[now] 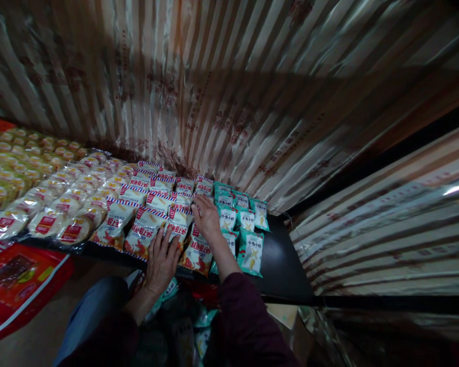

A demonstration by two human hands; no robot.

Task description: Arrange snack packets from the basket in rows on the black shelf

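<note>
White snack bags with striped tops and red lettering (pixel 144 230) stand in rows on a black shelf (pixel 285 260). My left hand (pixel 162 260) lies on the front bags, palm down with its fingers spread. Further back and to the right, my right hand (pixel 206 216) rests its fingers against the upper edges of bags in the same group; its fingertips are partly hard to make out. Right beside it are several green snack bags (pixel 251 252), some of them covered by my forearm.
Round packaged cakes (pixel 48 221) fill the shelf to the left, with yellow-green packets (pixel 7 171) beyond. A red basket (pixel 26 300) stands below at left. Under the shelf are more green bags (pixel 202 341). Pleated printed sheeting (pixel 214 102) hangs behind and at right.
</note>
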